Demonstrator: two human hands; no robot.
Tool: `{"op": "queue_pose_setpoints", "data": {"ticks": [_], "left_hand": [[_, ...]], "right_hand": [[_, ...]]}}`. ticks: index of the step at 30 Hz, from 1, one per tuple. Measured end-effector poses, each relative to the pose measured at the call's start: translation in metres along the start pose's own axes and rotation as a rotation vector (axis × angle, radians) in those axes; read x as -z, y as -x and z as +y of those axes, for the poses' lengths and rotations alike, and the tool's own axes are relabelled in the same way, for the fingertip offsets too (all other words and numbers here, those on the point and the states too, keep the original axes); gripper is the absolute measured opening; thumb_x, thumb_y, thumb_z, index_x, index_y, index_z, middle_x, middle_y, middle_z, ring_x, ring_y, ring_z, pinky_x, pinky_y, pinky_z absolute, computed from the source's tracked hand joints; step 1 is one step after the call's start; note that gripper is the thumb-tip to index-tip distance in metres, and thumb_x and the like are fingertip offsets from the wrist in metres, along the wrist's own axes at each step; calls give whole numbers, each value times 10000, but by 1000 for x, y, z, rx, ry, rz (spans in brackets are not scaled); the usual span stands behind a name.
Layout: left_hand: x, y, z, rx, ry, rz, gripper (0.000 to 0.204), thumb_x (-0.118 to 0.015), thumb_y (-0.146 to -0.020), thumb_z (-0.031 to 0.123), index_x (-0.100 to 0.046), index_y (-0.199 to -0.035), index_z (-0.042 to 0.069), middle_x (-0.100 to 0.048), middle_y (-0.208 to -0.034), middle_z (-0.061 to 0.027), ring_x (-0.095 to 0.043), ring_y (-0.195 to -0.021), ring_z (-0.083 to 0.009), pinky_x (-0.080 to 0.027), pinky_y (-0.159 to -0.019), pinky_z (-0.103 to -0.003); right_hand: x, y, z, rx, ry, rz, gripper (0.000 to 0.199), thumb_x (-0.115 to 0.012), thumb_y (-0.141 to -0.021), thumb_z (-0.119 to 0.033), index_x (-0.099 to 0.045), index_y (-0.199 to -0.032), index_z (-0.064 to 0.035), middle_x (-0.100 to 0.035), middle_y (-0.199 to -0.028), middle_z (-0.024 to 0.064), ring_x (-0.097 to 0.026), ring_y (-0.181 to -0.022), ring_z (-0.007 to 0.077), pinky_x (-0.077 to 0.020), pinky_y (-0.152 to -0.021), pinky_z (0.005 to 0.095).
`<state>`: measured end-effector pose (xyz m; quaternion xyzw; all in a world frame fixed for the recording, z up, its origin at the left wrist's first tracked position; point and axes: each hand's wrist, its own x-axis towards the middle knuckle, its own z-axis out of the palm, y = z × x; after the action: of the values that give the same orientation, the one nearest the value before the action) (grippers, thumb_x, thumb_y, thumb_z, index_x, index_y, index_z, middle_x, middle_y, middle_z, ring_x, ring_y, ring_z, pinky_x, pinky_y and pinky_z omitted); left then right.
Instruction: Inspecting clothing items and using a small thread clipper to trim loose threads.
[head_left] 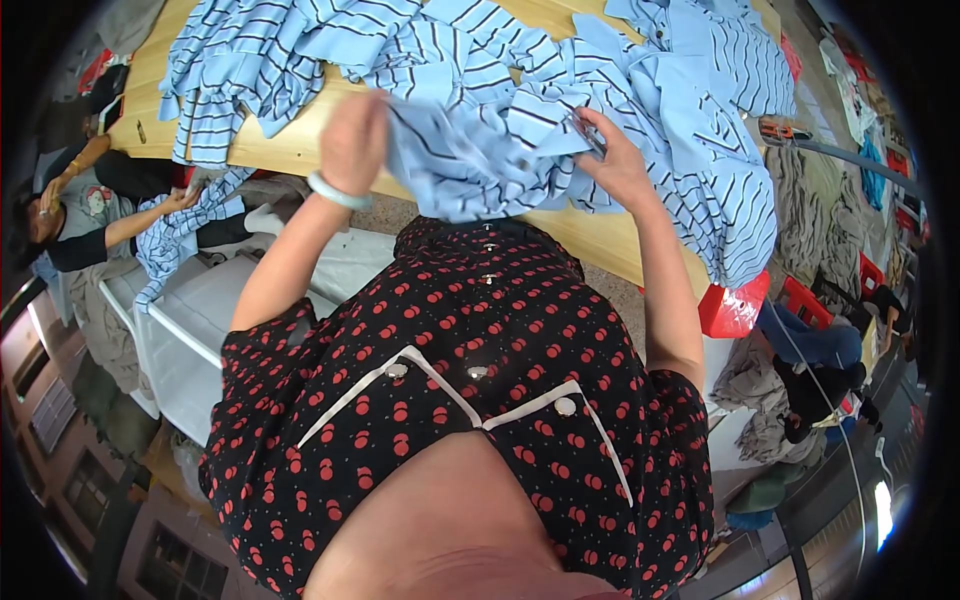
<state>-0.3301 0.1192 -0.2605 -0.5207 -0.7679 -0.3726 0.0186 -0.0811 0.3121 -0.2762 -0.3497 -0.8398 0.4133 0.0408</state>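
Both hands are raised over the near edge of the pale wooden counter [280, 150], gripping one light blue cotton garment with thin dark stripes [470, 160]. The left hand [352, 140], with a pale green bangle [338, 192] on its wrist, is closed on the garment's left end, fingers curled into the cloth. The right hand [618, 165] is closed on its right end, and a small metal tool [588, 135], too small to make out, shows at the fingertips. The held garment is bunched, its long axis running left to right between the two hands, and its loose lower part hangs down toward the person's black dress with red cherry print [470, 400]. It touches the heap of similar blue striped garments [700, 110] that spreads across the counter behind and to the right, draping over the near edge. At the left, another person's hand [182, 200] rests on a striped piece beside a white bin [180, 330]. A red plastic stool [735, 305] stands under the counter at right.
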Motion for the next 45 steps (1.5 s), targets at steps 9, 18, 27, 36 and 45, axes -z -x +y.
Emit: {"op": "queue_pose_setpoints", "data": {"ticks": [9, 18, 27, 36, 45], "left_hand": [[-31, 52, -60, 785, 589, -326, 418, -635, -726, 115, -455, -1087, 4, -504, -773, -26, -484, -696, -90, -394, -638, -200], [-74, 108, -106, 836, 632, -481, 436, -635, -722, 182, -483, -1078, -18, -557, -841, -49, -504, -735, -122, -405, -694, -222], [42, -37, 10, 679, 851, 124, 339, -505, -790, 59, -434, -1120, 33, -549, -892, -60, -540, -757, -94, -463, -561, -203], [-17, 6, 82, 87, 457, -461, 599, -629, -686, 248, -371, -1177, 22, -474, -1054, -178, -489, -943, -310, -392, -825, -349], [-49, -6, 49, 315, 308, -353, 246, -548, -759, 221, -578, -859, -2, -556, -732, -163, -548, -717, -323, -439, -664, -369]], "right_hand": [[-12, -16, 13, -41, -112, 428, 207, -609, -718, -198, -580, -851, -43, -546, -640, 54, -448, -547, 96, -377, -527, 235], [-8, -7, 12, -18, 286, 550, 164, -590, -715, -164, -568, -843, -64, -557, -620, 107, -505, -506, 211, -412, -516, 279], [49, -4, -84, -256, -1498, 277, 254, -541, -767, -98, -525, -1006, -15, -349, -518, -69, -240, -385, 16, -222, -396, 177], [3, -17, -107, -232, -1420, 222, 185, -536, -782, -113, -529, -954, -45, -426, -681, -57, -294, -437, 34, -281, -462, 194], [6, -4, -63, -201, -1035, 193, 290, -519, -808, -172, -483, -1053, -20, -602, -894, 114, -329, -454, 36, -330, -453, 186]]}}
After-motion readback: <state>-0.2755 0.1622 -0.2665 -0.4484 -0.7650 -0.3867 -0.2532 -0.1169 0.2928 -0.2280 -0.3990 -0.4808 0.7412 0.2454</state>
